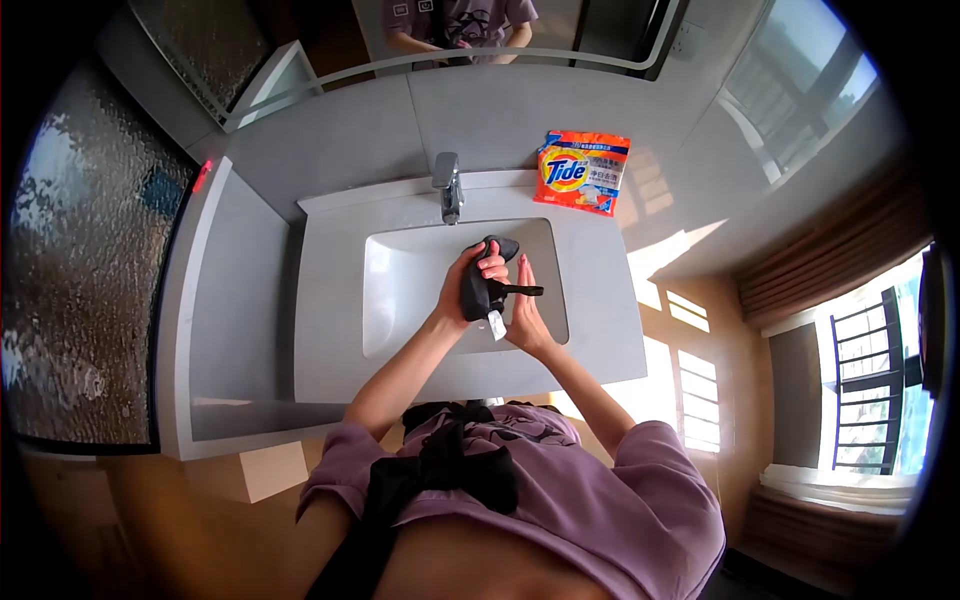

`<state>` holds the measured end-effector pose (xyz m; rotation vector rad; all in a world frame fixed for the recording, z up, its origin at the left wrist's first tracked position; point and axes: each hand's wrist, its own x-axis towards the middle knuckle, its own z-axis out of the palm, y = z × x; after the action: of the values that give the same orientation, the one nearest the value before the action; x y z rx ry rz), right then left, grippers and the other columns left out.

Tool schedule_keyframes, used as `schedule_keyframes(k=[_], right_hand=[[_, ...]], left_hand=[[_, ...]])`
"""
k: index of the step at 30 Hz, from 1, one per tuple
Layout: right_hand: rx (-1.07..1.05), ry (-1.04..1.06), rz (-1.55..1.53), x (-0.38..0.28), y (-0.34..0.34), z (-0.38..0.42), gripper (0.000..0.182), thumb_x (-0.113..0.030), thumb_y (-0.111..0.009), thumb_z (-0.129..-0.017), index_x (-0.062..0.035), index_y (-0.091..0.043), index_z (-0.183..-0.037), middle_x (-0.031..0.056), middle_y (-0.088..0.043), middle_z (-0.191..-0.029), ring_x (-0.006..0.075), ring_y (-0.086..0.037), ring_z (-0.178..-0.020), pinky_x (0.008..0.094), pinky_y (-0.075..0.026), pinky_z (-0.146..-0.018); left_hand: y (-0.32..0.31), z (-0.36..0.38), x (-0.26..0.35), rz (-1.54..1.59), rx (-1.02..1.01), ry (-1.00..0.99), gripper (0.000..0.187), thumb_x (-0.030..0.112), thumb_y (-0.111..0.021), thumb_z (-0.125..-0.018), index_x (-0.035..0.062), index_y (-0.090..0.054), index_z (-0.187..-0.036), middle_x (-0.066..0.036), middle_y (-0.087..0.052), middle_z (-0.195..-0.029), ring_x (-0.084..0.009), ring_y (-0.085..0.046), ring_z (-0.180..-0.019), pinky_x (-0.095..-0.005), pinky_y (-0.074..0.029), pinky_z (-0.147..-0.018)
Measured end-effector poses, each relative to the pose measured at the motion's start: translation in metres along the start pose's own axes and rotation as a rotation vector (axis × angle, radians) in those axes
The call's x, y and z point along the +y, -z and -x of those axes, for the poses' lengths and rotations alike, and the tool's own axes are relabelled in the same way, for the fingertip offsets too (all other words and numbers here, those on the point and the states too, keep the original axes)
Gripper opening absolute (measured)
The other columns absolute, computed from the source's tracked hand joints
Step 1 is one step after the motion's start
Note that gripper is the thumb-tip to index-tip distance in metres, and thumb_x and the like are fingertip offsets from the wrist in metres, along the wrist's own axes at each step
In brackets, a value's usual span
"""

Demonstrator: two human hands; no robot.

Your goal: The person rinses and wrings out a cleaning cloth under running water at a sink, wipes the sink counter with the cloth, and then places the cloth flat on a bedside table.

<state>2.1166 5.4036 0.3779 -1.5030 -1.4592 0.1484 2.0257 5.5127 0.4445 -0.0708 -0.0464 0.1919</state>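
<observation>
If the left hand (464, 285), fingers wrapped round the black bundle (478, 301), loosens, the straight-fingered right hand (526, 322) may miss it.

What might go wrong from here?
The soft dark-grey fabric bundle could slip from the left hand into the white rectangular basin; the right hand is open.
The narrow black strap sticking out might catch on that open hand.
The orange Tide packet, near the edge of the light-grey counter, might get knocked off.

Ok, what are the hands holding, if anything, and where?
The left hand grips a dark item around its middle; whether the right hand touches its strap is unclear.
</observation>
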Motion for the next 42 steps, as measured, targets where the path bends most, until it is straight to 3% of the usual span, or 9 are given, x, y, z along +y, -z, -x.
schedule_keyframes(k=[7, 15, 20, 24, 29, 32, 34, 38, 42], right_hand=[[0.840, 0.156, 0.072, -0.005, -0.032, -0.068, 0.044, -0.014, -0.064, -0.073, -0.0074, -0.043, -0.111, 0.0121, -0.045, -0.119, 0.0285, -0.042, -0.114, 0.0431, -0.033, -0.092], [-0.181, 0.684, 0.575, 0.018, 0.052, -0.103, 0.033, -0.010, -0.054, -0.071, -0.0072, -0.053, -0.104, 0.0079, -0.057, -0.102, 0.0203, -0.059, -0.081, 0.0312, -0.047, -0.066], [-0.786, 0.003, 0.335, 0.043, 0.018, -0.063, 0.031, -0.014, -0.057, -0.069, -0.0046, -0.054, -0.098, 0.0067, -0.058, -0.066, 0.0209, -0.057, -0.057, 0.0292, -0.046, -0.053], [-0.917, -0.593, -0.235, 0.003, 0.018, -0.065, 0.021, -0.013, -0.049, -0.068, -0.0034, -0.053, -0.085, 0.0025, -0.045, -0.052, 0.0156, -0.048, -0.046, 0.0277, -0.039, -0.042], [-0.477, -1.090, -2.118, -0.050, 0.008, -0.069, 0.008, -0.012, -0.042, -0.068, -0.0079, -0.038, -0.062, -0.0011, -0.029, -0.044, 0.0109, -0.023, -0.035, 0.0241, -0.020, -0.036], [-0.088, -0.983, -2.681, -0.068, -0.001, -0.088, 0.012, -0.014, -0.041, -0.072, -0.0090, -0.037, -0.061, -0.0009, -0.027, -0.042, 0.0096, -0.024, -0.034, 0.0235, -0.022, -0.038], [0.428, -1.376, -2.671, -0.064, 0.002, -0.102, 0.015, -0.015, -0.039, -0.073, -0.0088, -0.036, -0.060, 0.0002, -0.029, -0.044, 0.0116, -0.027, -0.037, 0.0248, -0.026, -0.041], [0.738, -1.620, -2.456, -0.044, 0.019, -0.108, 0.024, -0.025, -0.035, -0.079, -0.0033, -0.036, -0.068, 0.0072, -0.041, -0.059, 0.0165, -0.043, -0.054, 0.0282, -0.039, -0.051], [0.174, -1.456, -2.310, -0.042, 0.023, -0.075, 0.054, -0.042, -0.028, -0.089, 0.0060, -0.048, -0.101, 0.0115, -0.051, -0.073, 0.0195, -0.052, -0.065, 0.0293, -0.044, -0.059]], left_hand=[[-0.005, -0.010, -0.045, 0.321, -0.300, 0.341, 0.041, 0.045, -0.043, -0.087, 0.0056, -0.055, -0.093, 0.001, -0.047, -0.064, -0.0094, -0.046, -0.057, -0.0223, -0.037, -0.060], [0.032, 0.031, 0.042, -0.450, 0.203, 0.589, 0.036, 0.042, -0.054, -0.083, 0.0065, -0.048, -0.084, 0.002, -0.044, -0.058, -0.0067, -0.044, -0.050, -0.0180, -0.032, -0.050], [0.005, 0.000, 0.098, -1.983, 0.271, 0.817, 0.042, 0.045, -0.066, -0.071, 0.0043, -0.058, -0.073, 0.000, -0.050, -0.057, -0.0095, -0.050, -0.050, -0.0234, -0.040, -0.047], [-0.038, -0.010, 0.075, -3.018, -0.006, 0.269, 0.023, 0.026, -0.068, -0.058, 0.0103, -0.063, -0.074, -0.014, -0.062, -0.067, -0.0307, -0.062, -0.065, -0.0376, -0.049, -0.061], [0.002, -0.019, 0.075, -2.776, -0.092, -0.781, 0.015, 0.021, -0.063, -0.065, 0.0106, -0.053, -0.066, -0.006, -0.056, -0.052, -0.0253, -0.057, -0.049, -0.0359, -0.046, -0.047], [0.029, -0.016, 0.022, -1.933, 0.851, -0.763, 0.017, 0.021, -0.063, -0.073, 0.0117, -0.049, -0.073, -0.005, -0.056, -0.057, -0.0244, -0.057, -0.050, -0.0337, -0.045, -0.049], [0.062, -0.028, 0.011, -1.741, 0.064, -1.480, 0.018, 0.017, -0.064, -0.073, 0.0117, -0.048, -0.081, -0.007, -0.060, -0.069, -0.0259, -0.059, -0.058, -0.0337, -0.046, -0.052], [0.069, 0.014, 0.002, -2.527, 0.510, -0.845, 0.023, 0.018, -0.064, -0.074, 0.0075, -0.050, -0.089, -0.007, -0.060, -0.074, -0.0289, -0.059, -0.057, -0.0403, -0.047, -0.052], [0.060, 0.029, 0.019, -2.632, 0.670, -0.466, 0.028, 0.033, -0.052, -0.084, 0.0059, -0.053, -0.086, -0.012, -0.057, -0.059, -0.0302, -0.059, -0.054, -0.0412, -0.044, -0.049]])
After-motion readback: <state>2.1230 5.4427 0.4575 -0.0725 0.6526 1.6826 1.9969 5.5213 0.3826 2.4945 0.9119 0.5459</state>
